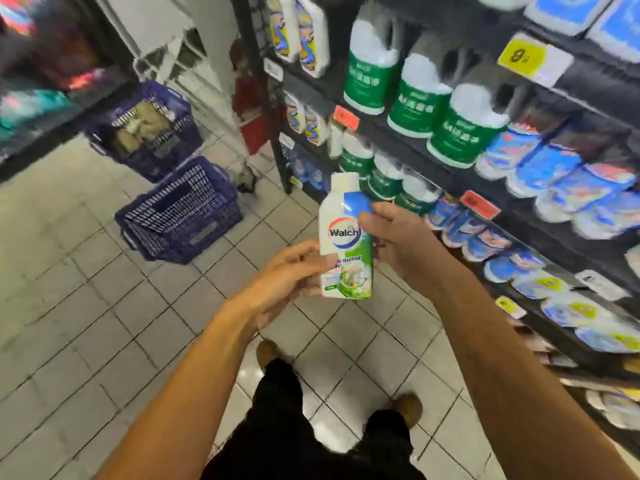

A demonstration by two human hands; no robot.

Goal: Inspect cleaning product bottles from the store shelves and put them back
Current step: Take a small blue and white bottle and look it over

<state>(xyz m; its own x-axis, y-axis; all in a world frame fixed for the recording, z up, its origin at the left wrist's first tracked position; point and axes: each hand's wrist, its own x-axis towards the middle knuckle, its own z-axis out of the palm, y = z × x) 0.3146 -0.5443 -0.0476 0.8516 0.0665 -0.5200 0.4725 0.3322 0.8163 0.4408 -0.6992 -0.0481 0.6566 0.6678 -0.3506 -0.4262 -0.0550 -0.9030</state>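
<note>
The shelves [588,81] stand at right (fully stocked). The Walch bottle [346,237] is off them, upright above the floor [86,271]: inspection seems underway, return not yet done. The right hand [398,240] curls its fingers round it; the left hand [287,275], fingers loosely straight, touches its lower side.

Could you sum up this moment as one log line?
phase: inspecting | held: Walch bottle, upright | right hand: grips its upper part | left hand: touches its lower side

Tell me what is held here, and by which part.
The Walch bottle: the right hand grips its upper body from the right, and the left hand touches its lower left side.
</note>
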